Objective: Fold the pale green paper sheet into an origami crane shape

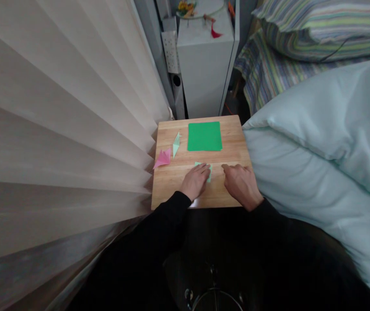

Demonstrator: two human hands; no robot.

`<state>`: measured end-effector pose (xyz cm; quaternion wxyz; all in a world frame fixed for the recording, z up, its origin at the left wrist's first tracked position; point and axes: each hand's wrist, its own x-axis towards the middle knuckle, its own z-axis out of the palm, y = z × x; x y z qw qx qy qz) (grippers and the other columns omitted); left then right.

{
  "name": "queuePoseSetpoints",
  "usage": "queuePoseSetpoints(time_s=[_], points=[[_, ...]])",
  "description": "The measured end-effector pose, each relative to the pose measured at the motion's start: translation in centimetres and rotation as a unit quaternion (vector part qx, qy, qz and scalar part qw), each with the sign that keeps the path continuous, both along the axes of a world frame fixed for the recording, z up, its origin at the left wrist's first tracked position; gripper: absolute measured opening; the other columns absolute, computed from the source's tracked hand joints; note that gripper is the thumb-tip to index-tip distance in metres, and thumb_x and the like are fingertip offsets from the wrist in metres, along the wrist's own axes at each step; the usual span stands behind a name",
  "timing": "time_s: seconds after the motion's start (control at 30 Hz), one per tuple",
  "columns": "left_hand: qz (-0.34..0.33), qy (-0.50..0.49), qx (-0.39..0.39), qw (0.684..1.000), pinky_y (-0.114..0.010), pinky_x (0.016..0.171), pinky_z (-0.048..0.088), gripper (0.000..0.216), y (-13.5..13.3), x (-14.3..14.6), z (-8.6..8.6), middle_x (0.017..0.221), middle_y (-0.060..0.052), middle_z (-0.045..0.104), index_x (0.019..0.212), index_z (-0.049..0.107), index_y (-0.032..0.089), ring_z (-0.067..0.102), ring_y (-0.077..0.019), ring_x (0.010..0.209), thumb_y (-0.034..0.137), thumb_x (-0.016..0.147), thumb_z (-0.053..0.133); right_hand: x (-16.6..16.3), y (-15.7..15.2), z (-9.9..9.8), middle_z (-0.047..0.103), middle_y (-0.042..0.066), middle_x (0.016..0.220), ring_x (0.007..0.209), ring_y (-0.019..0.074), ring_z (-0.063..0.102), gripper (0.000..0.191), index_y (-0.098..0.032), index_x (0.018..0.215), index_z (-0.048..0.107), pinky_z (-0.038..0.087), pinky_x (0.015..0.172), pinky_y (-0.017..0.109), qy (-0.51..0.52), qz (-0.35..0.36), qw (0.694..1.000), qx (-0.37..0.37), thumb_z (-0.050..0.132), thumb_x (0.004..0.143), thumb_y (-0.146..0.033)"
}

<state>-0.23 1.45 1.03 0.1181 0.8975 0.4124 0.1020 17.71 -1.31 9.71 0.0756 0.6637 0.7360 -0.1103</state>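
Observation:
A small folded piece of light green paper (pixel 208 176) lies on the wooden tabletop, partly covered by my left hand (pixel 196 180). That hand rests flat on it with its fingers stretched out, pressing from above. To the right, apart from the paper, my right hand (pixel 240 182) hovers over or rests on the wood. Its index finger points left while the other fingers curl in, and nothing shows in it. Toward the back lies a flat stack of bright green paper (pixel 205 136). On the left sit a pale green folded paper shape (pixel 176 145) and a pink folded one (pixel 163 158).
The small wooden table (pixel 175 192) borders a pleated curtain (pixel 107 142) on its left and a bed with a pale blue quilt (pixel 304 151) on its right. Behind it stands a white cabinet (pixel 205 73) with a red tassel (pixel 216 32) on top.

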Motion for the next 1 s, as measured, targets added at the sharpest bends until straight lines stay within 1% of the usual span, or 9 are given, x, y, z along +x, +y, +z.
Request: queuePoseSetpoints(time_s=[0.07, 0.17, 0.23, 0.3, 0.37, 0.47, 0.63, 0.8, 1.0], points=[[0.035, 0.008, 0.018, 0.999, -0.044, 0.113, 0.046, 0.029, -0.5, 0.1, 0.5, 0.144, -0.007, 0.065, 0.119, 0.071, 0.019, 0.053, -0.0268, 0.138, 0.017, 0.102, 0.048, -0.1, 0.1, -0.4, 0.076, 0.017, 0.109, 0.104, 0.0304, 0.070, 0.037, -0.013, 0.121, 0.067, 0.047, 0.085, 0.041, 0.015, 0.010, 1.000, 0.010, 0.037, 0.100, -0.010], [0.145, 0.052, 0.032, 0.988, -0.048, 0.097, 0.051, 0.029, -1.5, 0.7, 1.4, 0.138, -0.012, 0.065, 0.125, 0.068, 0.019, 0.055, -0.0324, 0.129, 0.028, 0.100, 0.059, -0.9, -0.8, -1.5, 0.068, 0.018, 0.137, 0.127, 0.0310, 0.060, 0.046, -0.010, 0.138, 0.058, 0.045, 0.101, 0.047, 0.052, 0.074, 0.996, 0.028, 0.035, 0.099, -0.007], [0.157, 0.075, 0.023, 0.985, -0.047, 0.096, 0.049, 0.034, -1.8, 0.9, 1.8, 0.137, -0.013, 0.065, 0.131, 0.065, 0.017, 0.054, -0.0320, 0.128, 0.031, 0.101, 0.058, -1.6, -1.6, -2.3, 0.053, 0.019, 0.156, 0.143, 0.0334, 0.047, 0.054, -0.008, 0.149, 0.050, 0.037, 0.114, 0.057, 0.057, 0.106, 0.992, 0.028, 0.034, 0.097, -0.004], [0.137, 0.084, 0.018, 0.987, -0.047, 0.100, 0.047, 0.035, -1.6, 0.7, 2.0, 0.143, -0.012, 0.062, 0.136, 0.063, 0.020, 0.050, -0.0309, 0.134, 0.029, 0.104, 0.052, -2.0, -2.2, -2.9, 0.043, 0.017, 0.164, 0.151, 0.0354, 0.037, 0.062, -0.007, 0.156, 0.041, 0.029, 0.119, 0.065, 0.055, 0.119, 0.991, 0.014, 0.034, 0.095, -0.002], [0.116, 0.086, 0.020, 0.989, -0.048, 0.103, 0.044, 0.037, -1.2, 0.4, 2.3, 0.151, -0.008, 0.057, 0.139, 0.063, 0.028, 0.045, -0.0312, 0.139, 0.027, 0.106, 0.046, -2.1, -2.5, -3.1, 0.039, 0.016, 0.167, 0.154, 0.0367, 0.033, 0.065, -0.007, 0.158, 0.038, 0.026, 0.120, 0.070, 0.053, 0.116, 0.992, 0.005, 0.035, 0.093, -0.002], [0.128, 0.098, 0.022, 0.987, -0.050, 0.102, 0.043, 0.037, -0.6, 0.1, 2.9, 0.154, -0.006, 0.054, 0.134, 0.067, 0.034, 0.044, -0.0338, 0.139, 0.027, 0.106, 0.044, -2.1, -2.5, -2.8, 0.041, 0.016, 0.166, 0.154, 0.0374, 0.034, 0.062, -0.007, 0.154, 0.045, 0.024, 0.120, 0.072, 0.061, 0.116, 0.991, -0.002, 0.036, 0.093, -0.003], [0.131, 0.145, -0.011, 0.981, -0.047, 0.098, 0.049, 0.039, -1.7, 1.2, 2.9, 0.140, -0.015, 0.064, 0.137, 0.063, 0.017, 0.057, -0.0311, 0.126, 0.021, 0.105, 0.041, -2.7, -2.7, -2.1, 0.048, 0.015, 0.162, 0.149, 0.0344, 0.042, 0.059, -0.012, 0.152, 0.050, 0.027, 0.120, 0.072, 0.112, 0.107, 0.987, -0.030, 0.037, 0.094, -0.006], [0.101, 0.121, -0.023, 0.987, -0.045, 0.124, 0.033, 0.057, -2.7, 1.8, 1.0, 0.164, -0.024, 0.040, 0.153, 0.040, -0.002, 0.038, -0.0323, 0.153, 0.019, 0.100, 0.043, -2.5, -2.8, -1.7, 0.049, 0.014, 0.161, 0.151, 0.0343, 0.040, 0.061, -0.013, 0.151, 0.051, 0.024, 0.121, 0.073, 0.109, 0.110, 0.987, -0.040, 0.038, 0.093, -0.006], [0.052, 0.102, -0.045, 0.992, -0.051, 0.128, 0.025, 0.065, -1.8, 0.9, 0.9, 0.168, -0.026, 0.030, 0.156, 0.039, 0.001, 0.028, -0.0361, 0.158, 0.034, 0.101, 0.049, -1.8, -2.5, -2.4, 0.047, 0.016, 0.162, 0.154, 0.0354, 0.036, 0.059, -0.011, 0.153, 0.049, 0.020, 0.121, 0.074, 0.066, 0.091, 0.994, -0.011, 0.036, 0.095, -0.008]])
